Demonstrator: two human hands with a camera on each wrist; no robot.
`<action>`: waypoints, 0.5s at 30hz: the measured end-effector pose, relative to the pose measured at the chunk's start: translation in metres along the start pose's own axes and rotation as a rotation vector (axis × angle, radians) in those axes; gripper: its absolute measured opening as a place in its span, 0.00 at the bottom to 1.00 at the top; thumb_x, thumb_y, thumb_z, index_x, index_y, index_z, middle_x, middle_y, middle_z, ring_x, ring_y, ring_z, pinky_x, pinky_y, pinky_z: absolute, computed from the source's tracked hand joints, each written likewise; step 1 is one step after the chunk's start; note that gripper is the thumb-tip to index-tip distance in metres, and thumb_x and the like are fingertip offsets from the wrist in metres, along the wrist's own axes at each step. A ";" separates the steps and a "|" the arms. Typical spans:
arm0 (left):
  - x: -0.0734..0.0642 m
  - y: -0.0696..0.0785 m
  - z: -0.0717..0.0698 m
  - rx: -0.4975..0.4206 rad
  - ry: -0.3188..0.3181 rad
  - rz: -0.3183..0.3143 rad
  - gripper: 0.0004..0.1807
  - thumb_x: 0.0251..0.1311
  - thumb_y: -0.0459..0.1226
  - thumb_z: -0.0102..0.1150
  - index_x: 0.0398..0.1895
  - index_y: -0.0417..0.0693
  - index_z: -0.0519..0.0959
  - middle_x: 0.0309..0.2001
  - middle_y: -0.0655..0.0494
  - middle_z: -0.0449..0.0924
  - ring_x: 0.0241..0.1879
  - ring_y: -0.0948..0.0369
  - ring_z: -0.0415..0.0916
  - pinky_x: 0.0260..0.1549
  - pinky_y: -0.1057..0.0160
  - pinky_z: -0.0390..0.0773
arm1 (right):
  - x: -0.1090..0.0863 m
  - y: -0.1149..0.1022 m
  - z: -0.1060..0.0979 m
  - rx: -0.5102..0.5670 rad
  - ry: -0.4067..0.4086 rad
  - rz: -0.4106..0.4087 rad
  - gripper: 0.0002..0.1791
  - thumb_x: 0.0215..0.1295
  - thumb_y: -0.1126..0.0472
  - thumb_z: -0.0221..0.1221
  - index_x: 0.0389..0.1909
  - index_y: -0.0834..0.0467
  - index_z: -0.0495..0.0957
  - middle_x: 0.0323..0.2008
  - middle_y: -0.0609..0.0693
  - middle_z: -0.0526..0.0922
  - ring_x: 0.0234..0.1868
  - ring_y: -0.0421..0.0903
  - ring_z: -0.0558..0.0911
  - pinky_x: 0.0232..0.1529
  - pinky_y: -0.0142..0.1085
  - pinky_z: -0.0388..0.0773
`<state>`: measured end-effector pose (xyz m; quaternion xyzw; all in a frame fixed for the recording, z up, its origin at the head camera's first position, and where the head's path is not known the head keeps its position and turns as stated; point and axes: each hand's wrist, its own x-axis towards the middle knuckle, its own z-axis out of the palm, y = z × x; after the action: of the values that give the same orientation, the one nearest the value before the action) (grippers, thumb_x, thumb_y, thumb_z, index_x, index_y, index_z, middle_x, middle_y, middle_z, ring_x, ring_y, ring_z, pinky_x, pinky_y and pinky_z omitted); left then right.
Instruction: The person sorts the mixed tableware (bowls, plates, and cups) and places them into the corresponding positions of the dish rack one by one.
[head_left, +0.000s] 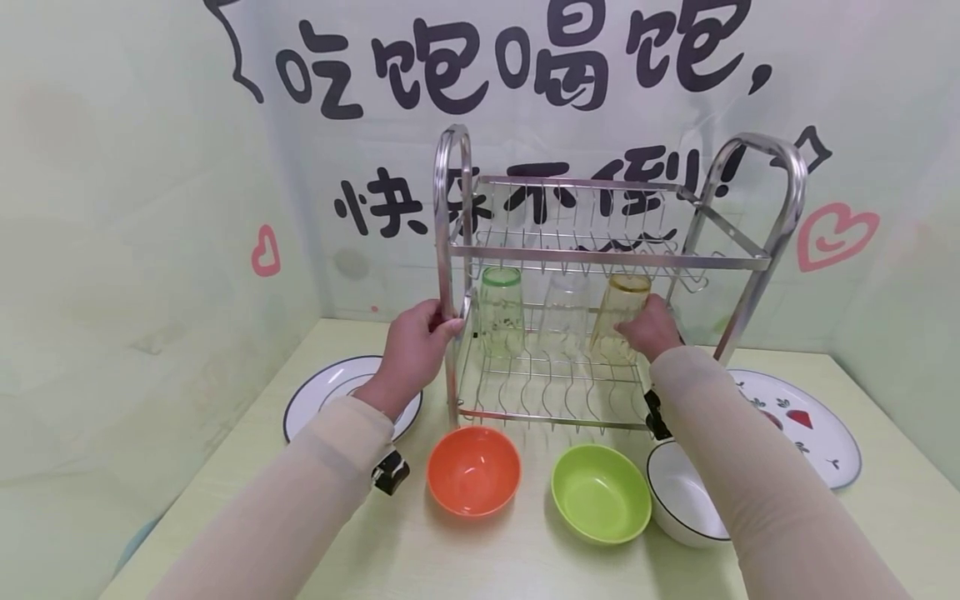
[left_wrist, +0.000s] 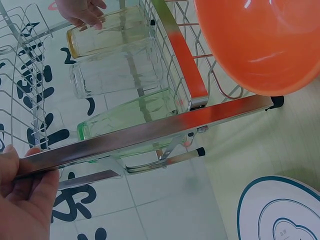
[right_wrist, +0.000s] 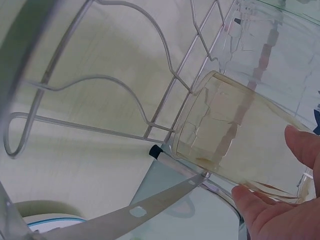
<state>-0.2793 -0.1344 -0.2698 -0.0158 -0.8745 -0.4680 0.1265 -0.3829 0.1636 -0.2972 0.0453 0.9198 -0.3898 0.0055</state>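
Observation:
My left hand [head_left: 415, 348] grips the left front post of a two-tier metal dish rack [head_left: 600, 257]; in the left wrist view its fingers [left_wrist: 42, 192] wrap that post. On the rack's lower tier, at the right end, my right hand [head_left: 651, 327] holds an upside-down yellow-tinted glass [head_left: 609, 321] by its side. The right wrist view shows thumb and fingers on either side of this glass [right_wrist: 225, 127], its rim end against the rack wires. Left of it on the same tier stand an upturned clear glass [head_left: 564, 317] and an upturned green-tinted glass [head_left: 501, 312].
In front of the rack sit an orange bowl [head_left: 474, 472], a green bowl [head_left: 600, 493] and a white bowl [head_left: 686, 492], the last partly behind my right sleeve. A blue-rimmed plate [head_left: 303, 400] lies left, a patterned oval plate [head_left: 821, 429] right. A lettered wall sheet [head_left: 360, 275] hangs behind.

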 end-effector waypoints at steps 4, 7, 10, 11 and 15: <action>0.000 0.000 0.000 -0.007 -0.004 -0.009 0.09 0.67 0.36 0.56 0.45 0.39 0.76 0.42 0.45 0.79 0.41 0.51 0.73 0.46 0.53 0.78 | 0.000 0.000 0.000 0.007 0.005 -0.019 0.40 0.67 0.63 0.57 0.70 0.74 0.44 0.65 0.74 0.58 0.65 0.69 0.63 0.64 0.57 0.63; 0.000 0.000 0.000 -0.009 -0.004 -0.011 0.09 0.67 0.36 0.56 0.45 0.39 0.76 0.42 0.45 0.79 0.41 0.51 0.73 0.45 0.54 0.78 | 0.001 0.001 0.001 0.012 0.001 -0.032 0.40 0.67 0.63 0.56 0.70 0.74 0.44 0.66 0.74 0.58 0.65 0.69 0.62 0.65 0.57 0.62; 0.000 -0.001 0.001 -0.007 -0.001 -0.007 0.09 0.67 0.36 0.57 0.44 0.39 0.76 0.41 0.45 0.79 0.41 0.51 0.72 0.44 0.54 0.78 | 0.003 0.002 0.001 -0.009 -0.008 -0.037 0.40 0.68 0.63 0.55 0.70 0.75 0.43 0.67 0.74 0.56 0.66 0.68 0.61 0.66 0.56 0.60; 0.000 -0.001 0.001 -0.006 -0.001 -0.006 0.09 0.67 0.36 0.57 0.44 0.39 0.76 0.41 0.45 0.79 0.40 0.51 0.72 0.44 0.54 0.78 | 0.004 0.002 0.001 -0.017 -0.009 -0.034 0.41 0.68 0.63 0.55 0.70 0.74 0.43 0.67 0.74 0.56 0.67 0.69 0.61 0.66 0.57 0.60; 0.001 -0.001 0.001 -0.006 0.005 0.002 0.09 0.66 0.36 0.57 0.42 0.39 0.76 0.40 0.45 0.79 0.40 0.51 0.72 0.42 0.55 0.78 | 0.007 0.002 0.003 -0.035 -0.009 -0.032 0.41 0.68 0.62 0.55 0.71 0.74 0.42 0.67 0.75 0.56 0.66 0.69 0.61 0.66 0.57 0.60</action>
<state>-0.2802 -0.1346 -0.2710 -0.0161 -0.8728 -0.4703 0.1291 -0.3894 0.1638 -0.3011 0.0289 0.9271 -0.3737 0.0043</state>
